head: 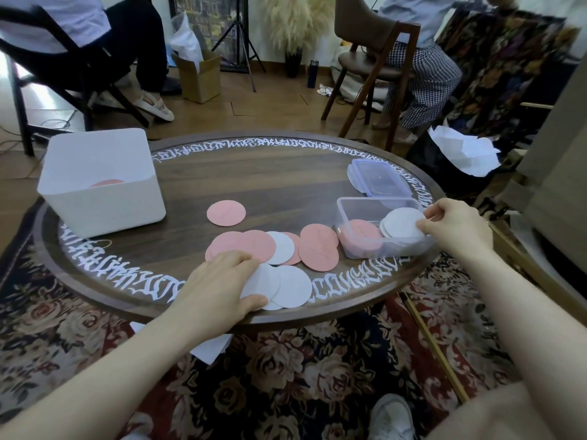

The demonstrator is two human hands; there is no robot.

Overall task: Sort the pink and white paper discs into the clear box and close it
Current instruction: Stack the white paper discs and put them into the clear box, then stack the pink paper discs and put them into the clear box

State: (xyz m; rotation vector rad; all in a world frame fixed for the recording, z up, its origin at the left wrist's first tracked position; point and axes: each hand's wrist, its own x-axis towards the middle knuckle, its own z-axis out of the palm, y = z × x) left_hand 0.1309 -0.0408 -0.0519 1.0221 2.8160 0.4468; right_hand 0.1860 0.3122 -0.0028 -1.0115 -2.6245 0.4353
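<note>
The clear box (349, 206) stands at the table's right side, with pink discs (360, 235) on its left half and a white stack (401, 225) on its right half. My right hand (457, 227) pinches the white stack at the box's right edge. Its clear lid (381, 179) lies flat just behind the box. Loose pink discs (317, 249) and white discs (293, 285) overlap near the table's front edge; one pink disc (226, 212) lies apart. My left hand (219, 287) rests on the front white discs, thumb under their edge.
A white tub (101, 198) with a pink disc inside stands at the table's left. The round dark table (254, 173) has a raised rim with white lettering. Two seated people on chairs (378, 58) are behind it. White paper (212, 347) lies on the floral rug.
</note>
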